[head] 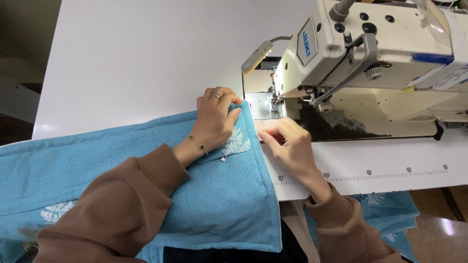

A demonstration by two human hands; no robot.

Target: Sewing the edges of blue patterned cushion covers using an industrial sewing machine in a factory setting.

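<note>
Blue fabric (219, 195) lies on the white bench (146, 58) before the sewing machine (370, 53). Left hand (214, 119) presses it flat, fingers curled; right hand (287, 143) pinches its edge beside the needle, aligning the seam; feeding needs steady guidance.

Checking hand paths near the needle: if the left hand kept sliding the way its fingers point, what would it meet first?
The left hand lies flat on the blue fabric, fingers pointing up and right. Straight on, it would probably first reach the metal plate under the sewing machine head, though depth is hard to judge.
</note>
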